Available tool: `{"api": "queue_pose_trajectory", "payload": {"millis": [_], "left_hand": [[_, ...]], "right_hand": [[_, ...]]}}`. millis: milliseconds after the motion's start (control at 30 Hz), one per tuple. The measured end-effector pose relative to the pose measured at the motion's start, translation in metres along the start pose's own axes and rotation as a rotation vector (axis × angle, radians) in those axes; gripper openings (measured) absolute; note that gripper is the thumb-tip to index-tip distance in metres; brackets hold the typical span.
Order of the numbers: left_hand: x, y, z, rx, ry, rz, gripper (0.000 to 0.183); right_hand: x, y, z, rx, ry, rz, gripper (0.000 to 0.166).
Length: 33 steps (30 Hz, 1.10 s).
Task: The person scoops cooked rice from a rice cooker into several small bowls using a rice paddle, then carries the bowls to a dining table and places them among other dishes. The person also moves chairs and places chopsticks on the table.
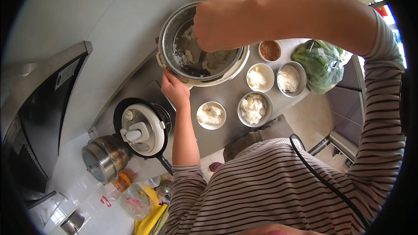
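My right hand (212,26) is closed around the handle of a dark rice ladle (197,69). The ladle's head rests inside the metal inner pot (169,44) of a cream electric cooker. Grains and clumps of rice cling to the pot's wall and bottom, partly hidden by my hand and forearm. With my left hand (176,89) I grip the near left side of the cooker (225,79), which looks tilted. To its right and in front stand two white bowls of rice (211,116) and two metal bowls of rice (254,109).
A small bowl of brown sauce (270,51) and a plastic bag of green vegetables (318,65) stand at right. The cooker's lid (143,130) lies in a black wok (119,117) on the stove. A steel pot (101,160) is beyond, beneath a range hood (49,111).
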<state>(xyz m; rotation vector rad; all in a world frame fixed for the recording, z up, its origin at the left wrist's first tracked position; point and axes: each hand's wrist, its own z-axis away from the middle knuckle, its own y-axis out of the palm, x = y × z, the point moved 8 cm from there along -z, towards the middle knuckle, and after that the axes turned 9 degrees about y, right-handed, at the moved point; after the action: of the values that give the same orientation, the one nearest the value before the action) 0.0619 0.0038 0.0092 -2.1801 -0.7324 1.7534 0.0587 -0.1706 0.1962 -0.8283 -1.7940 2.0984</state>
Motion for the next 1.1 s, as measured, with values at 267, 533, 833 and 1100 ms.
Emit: {"api": "queue_pose_trajectory", "payload": {"millis": [267,533,833,1100], "left_hand": [[-0.004,-0.003,-0.001,-0.024,0.001,0.001,0.033],[-0.006,-0.003,0.0,-0.028,0.038,0.0,0.029],[0.003,-0.001,-0.001,-0.049,-0.02,0.08,0.03],[0.003,-0.002,-0.009,-0.01,0.023,-0.003,0.027]], "right_hand": [[0.028,0.033,-0.01,0.14,-0.064,0.183,0.003],[-0.013,0.009,0.005,0.071,-0.117,0.127,0.014],[-0.003,0.054,0.002,-0.045,-0.235,0.195,0.006],[0.004,0.072,0.031,-0.039,0.336,0.048,0.028]]}}
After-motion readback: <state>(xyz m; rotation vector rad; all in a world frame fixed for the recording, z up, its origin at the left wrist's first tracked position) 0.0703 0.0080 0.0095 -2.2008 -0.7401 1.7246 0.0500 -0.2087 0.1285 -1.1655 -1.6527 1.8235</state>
